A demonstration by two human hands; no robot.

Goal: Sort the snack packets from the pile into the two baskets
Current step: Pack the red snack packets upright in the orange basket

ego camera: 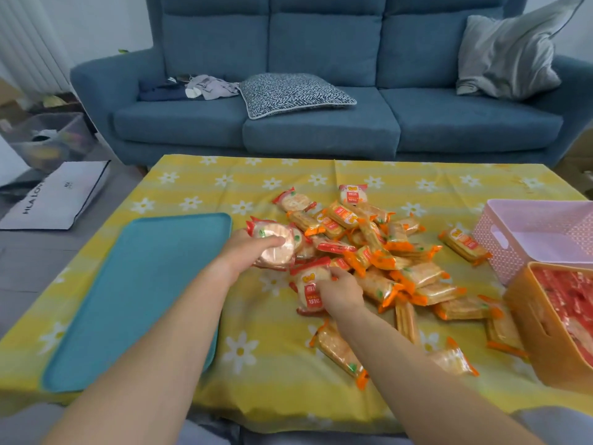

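Now | left hand (247, 252) outstretched, fingers wrapped round disc-shaped red packet (276, 248) | right hand (341, 292) grips second red packet (310, 285), long axis near-to-far

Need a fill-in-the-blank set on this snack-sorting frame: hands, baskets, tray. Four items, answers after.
1. The left hand grips round packets with ___ ends.
2. The basket holding red packets is ___.
3. The teal tray lies on the ___ side of the pile.
4. The labelled packet at the pile's near edge is gripped by the ___ hand.

Missing words: red; orange; left; right
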